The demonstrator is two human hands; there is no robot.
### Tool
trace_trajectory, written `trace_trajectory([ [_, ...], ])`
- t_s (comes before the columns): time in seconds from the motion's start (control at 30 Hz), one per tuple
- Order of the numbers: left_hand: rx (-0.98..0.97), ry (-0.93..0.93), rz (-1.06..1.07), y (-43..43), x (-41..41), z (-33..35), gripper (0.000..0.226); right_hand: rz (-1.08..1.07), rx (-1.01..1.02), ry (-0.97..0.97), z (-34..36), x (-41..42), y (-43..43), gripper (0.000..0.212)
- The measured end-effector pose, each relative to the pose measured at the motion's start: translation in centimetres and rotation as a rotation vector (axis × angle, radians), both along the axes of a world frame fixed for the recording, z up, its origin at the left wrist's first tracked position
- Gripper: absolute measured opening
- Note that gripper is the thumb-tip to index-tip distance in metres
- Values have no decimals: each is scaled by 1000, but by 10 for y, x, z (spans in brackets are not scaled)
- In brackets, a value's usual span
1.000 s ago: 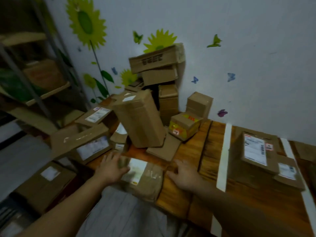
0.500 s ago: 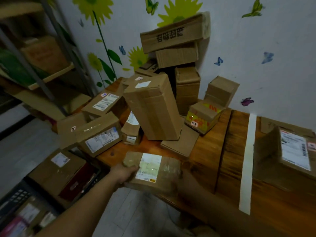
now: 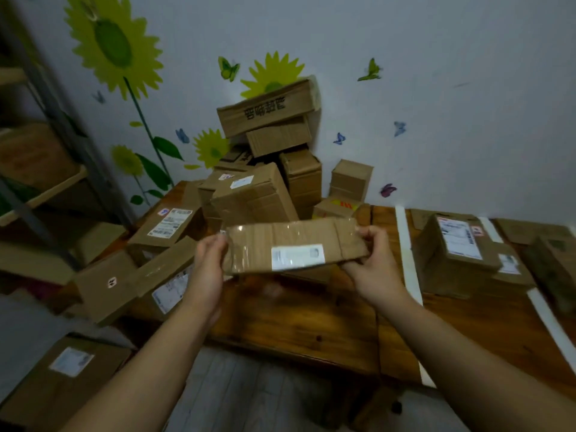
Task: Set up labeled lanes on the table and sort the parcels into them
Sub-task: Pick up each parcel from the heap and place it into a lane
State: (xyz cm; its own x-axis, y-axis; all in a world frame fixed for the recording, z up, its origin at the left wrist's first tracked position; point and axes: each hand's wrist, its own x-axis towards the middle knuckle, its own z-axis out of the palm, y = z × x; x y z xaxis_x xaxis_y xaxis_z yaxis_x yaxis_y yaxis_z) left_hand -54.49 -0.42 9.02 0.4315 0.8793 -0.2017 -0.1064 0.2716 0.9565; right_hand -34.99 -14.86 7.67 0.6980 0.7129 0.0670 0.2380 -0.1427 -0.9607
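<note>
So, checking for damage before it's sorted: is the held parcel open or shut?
Shut: clear tape runs over the parcel, and no flap is lifted. The left hand and right hand grip its ends.

1. Bare table (image 3: 296,310) wood lies open between the left-edge boxes (image 3: 162,275) and the white tape strip (image 3: 408,254).
2. A box pile (image 3: 258,194) blocks the rear against the wall (image 3: 436,120).
3. Just right of the strip stand stacked labelled parcels (image 3: 455,244).
4. A shelf rack (image 3: 46,182) bounds the left side.
</note>
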Motion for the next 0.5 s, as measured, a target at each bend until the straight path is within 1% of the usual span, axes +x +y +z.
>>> trace_trajectory([
  [0.07, 63, -12, -85, -8, -6, 16, 43, -57, 92, -7, 29, -6, -10, 43],
  [0.1, 95, 0, -133, -12, -7, 21, 43, -94, 105, -13, 42, -8, -16, 37],
  [0.13, 122, 2, -171, -18, -7, 30, 36, -134, 101, -21, 51, -8, -22, 34],
  [0.17, 132, -10, -209, -24, -6, 36, 31, -168, 96, -17, 59, -8, -30, 35],
  [0.27, 105, -78, -300, -42, 3, 56, 46, -231, 111, -4, 71, -8, -56, 34],
  [0.33, 83, -126, -323, -53, 10, 65, 46, -235, 126, 11, 74, -10, -78, 31],
  [0.43, 62, -118, -355, -72, 24, 67, 42, -194, 165, 113, 76, -9, -112, 32],
  [0.5, 54, -73, -396, -90, 36, 67, 40, -124, 219, 293, 71, -4, -136, 36],
])
